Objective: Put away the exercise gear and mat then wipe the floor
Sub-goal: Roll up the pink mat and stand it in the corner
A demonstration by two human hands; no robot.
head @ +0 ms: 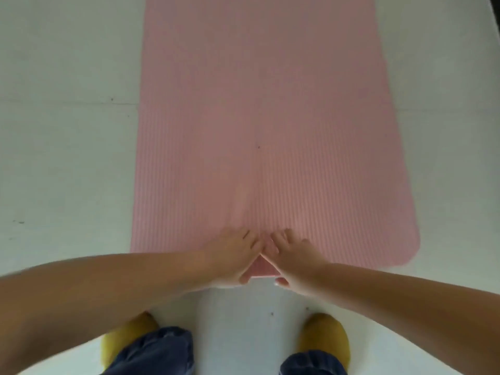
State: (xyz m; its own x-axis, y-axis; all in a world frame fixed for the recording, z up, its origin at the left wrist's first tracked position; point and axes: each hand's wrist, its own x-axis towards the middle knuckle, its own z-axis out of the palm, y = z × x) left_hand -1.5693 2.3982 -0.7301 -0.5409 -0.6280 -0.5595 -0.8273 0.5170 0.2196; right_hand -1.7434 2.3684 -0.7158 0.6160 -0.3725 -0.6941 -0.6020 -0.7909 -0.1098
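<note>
The white floor is big. A long pink mat lies flat on it. The mat looks soft, light and bendy. The left hand and right hand pinch its near edge, ready to roll it.

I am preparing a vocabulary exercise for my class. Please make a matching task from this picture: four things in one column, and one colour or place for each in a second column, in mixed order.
Things:
1. mat
2. slippers
3. trousers
4. both hands (left hand, right hand)

Descriptions:
A. dark blue
B. at the mat's near edge, in the middle
C. pink
D. yellow

Pairs: 1-C, 2-D, 3-A, 4-B
</note>
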